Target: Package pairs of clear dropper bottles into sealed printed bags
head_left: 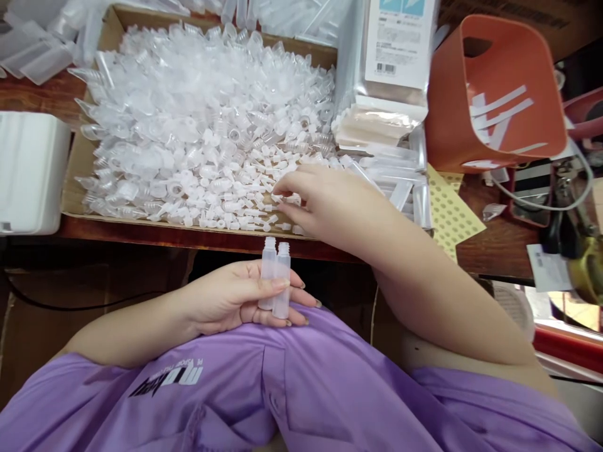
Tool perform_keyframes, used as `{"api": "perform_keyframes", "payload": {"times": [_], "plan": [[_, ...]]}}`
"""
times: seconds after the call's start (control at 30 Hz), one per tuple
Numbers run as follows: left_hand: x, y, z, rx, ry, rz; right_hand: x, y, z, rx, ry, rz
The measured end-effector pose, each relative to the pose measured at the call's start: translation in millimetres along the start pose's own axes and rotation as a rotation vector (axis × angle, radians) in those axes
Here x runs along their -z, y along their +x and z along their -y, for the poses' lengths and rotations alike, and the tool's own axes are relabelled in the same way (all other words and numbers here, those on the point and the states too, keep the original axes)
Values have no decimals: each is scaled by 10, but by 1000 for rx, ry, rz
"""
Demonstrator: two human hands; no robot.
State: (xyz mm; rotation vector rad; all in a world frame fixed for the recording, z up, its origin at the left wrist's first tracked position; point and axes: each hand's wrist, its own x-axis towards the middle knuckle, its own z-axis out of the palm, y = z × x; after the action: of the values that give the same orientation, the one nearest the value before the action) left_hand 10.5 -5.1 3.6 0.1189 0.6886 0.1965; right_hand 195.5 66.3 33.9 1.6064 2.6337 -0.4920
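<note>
Two small translucent bottles (281,295) with open threaded necks stand side by side in my left hand (254,295), held under the thumb against the fingers. My right hand (320,194) is over the front right part of a shallow cardboard box (75,188), its thumb and index finger bent around small white plastic tips (292,199). Whether a piece is pinched between those fingertips is too small to tell. The box is heaped with clear and frosted caps (188,107), and the small white tips lie along its front edge.
A white container (32,172) sits left of the box. At the right are stacked plastic bags with a label (400,50), clear tubes (400,182), an orange bin (443,107) holding white strips, yellow sticker sheets (447,210), and scissors with a tape roll.
</note>
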Motion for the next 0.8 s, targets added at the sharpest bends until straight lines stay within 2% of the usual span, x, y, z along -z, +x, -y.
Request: {"api": "perform_keyframes", "payload": {"times": [0.17,0.3,0.37,0.43,0.5,0.63,0.7,0.8], "plan": [[53,71,13,14,-11,68,-93,159,84,25,-110,49],[146,139,22,34,-41,157,-68,154,45,8,-86,77],[171,163,23,39,-41,183,-17,99,20,-19,-16,39],[173,171,18,42,-28,185,37,2,-5,-18,144,-28],[157,165,7,47,1,184,73,-126,-34,-9,400,-58],[111,143,-10,53,78,172,47,-364,-105,-157,929,35],[92,143,-10,51,111,157,11,-437,-143,-237,1072,90],[71,155,-2,58,152,150,-18,-497,-184,-277,1158,169]]}}
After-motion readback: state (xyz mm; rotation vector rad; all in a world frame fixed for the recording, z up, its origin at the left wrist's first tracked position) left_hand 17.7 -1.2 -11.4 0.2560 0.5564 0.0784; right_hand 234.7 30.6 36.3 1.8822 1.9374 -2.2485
